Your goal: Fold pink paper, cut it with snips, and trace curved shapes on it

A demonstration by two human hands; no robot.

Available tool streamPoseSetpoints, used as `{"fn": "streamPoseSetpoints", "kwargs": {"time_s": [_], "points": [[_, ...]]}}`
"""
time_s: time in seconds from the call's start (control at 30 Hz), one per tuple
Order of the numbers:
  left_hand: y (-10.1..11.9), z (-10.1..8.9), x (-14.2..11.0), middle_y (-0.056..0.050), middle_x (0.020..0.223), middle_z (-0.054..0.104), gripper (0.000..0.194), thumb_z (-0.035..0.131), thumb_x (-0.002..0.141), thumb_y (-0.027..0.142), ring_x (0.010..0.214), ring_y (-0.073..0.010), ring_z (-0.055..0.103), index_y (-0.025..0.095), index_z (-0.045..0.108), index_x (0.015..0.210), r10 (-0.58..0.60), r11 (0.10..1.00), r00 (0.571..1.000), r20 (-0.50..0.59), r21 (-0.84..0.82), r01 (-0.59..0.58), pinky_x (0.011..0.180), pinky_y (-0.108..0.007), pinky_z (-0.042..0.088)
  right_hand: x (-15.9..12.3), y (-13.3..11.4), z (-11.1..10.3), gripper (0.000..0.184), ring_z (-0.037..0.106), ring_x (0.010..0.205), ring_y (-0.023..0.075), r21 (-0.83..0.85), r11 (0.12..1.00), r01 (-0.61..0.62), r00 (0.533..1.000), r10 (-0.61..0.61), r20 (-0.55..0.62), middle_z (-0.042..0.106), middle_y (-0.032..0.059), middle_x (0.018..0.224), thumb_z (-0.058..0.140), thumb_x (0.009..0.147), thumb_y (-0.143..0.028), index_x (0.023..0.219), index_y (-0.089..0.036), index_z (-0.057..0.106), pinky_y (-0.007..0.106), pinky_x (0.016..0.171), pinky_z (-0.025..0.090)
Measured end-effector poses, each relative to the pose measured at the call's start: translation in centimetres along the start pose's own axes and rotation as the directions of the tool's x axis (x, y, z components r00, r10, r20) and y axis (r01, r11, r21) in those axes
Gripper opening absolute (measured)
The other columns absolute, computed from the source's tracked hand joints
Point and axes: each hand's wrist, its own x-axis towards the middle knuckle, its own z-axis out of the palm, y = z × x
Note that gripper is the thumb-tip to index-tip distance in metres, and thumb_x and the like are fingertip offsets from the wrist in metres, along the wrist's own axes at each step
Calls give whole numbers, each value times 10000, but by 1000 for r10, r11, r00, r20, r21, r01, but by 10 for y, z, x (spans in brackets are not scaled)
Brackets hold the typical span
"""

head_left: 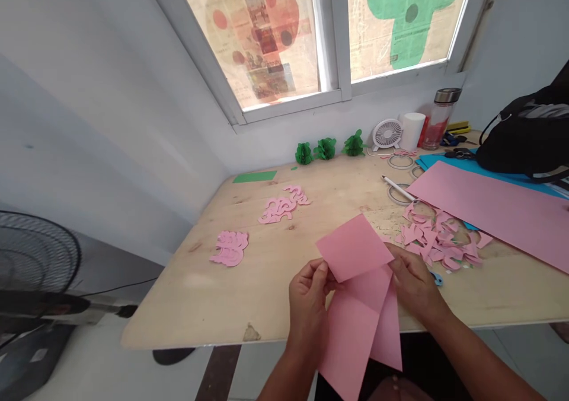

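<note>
"Head camera: what are the two hands doing?"

"Both are grasping pink paper (355,247). The left hand (309,303) pinches its left side, thumb on top; the right hand (413,276) holds the right corner."

"Where is the paper, exactly?"

"Above the near edge of the table (178,312). A squarish panel lies uppermost, and longer panels hang below it, past the edge. One folded strip or separate sheets, I can't tell."

"What lies near the right hand?"

"A heap of pink scraps (433,239) just beyond it, and a small blue thing (438,279) beside it, partly hidden. Farther right, a large pink sheet (498,211) overlaps blue sheets (431,162)."

"And to the left?"

"Two groups of pink cutouts (230,248), well apart from the hands. Near the wall, a green strip (255,177) lies flat beside three green paper ornaments (326,149)."
</note>
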Motion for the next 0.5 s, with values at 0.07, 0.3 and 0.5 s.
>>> {"fn": "streamPoseSetpoints", "kwargs": {"time_s": [0.07, 0.3, 0.5], "points": [[-7, 4, -4, -10, 664, 604, 245, 688, 753, 380, 621, -100, 549, 137, 655, 748, 0, 1000, 999, -43, -27, -1, 596, -215, 459, -1, -1, 0, 403, 600, 833, 213, -30, 999, 38, 998, -40, -53, 680, 58, 884, 415, 925, -496, 981, -210, 694, 303, 764, 472], [-12, 14, -16, -27, 727, 656, 217, 719, 730, 352, 640, -105, 584, 148, 665, 778, -35, 991, 988, -147, -131, 16, 583, -202, 466, -5, -1, 3, 372, 458, 573, 143, -98, 995, -23, 987, 7, -160, 518, 3, 616, 505, 878, -495, 689, -191, 607, 252, 522, 390], [-10, 17, -26, -54, 834, 693, 248, 697, 764, 378, 728, -133, 633, 160, 673, 881, -18, 993, 996, -83, -114, 8, 663, -229, 505, -3, 7, 1, 323, 496, 594, 140, -9, 988, -152, 967, 147, -210, 551, 4, 670, 599, 813, -488, 725, -178, 621, 237, 506, 409]]}}
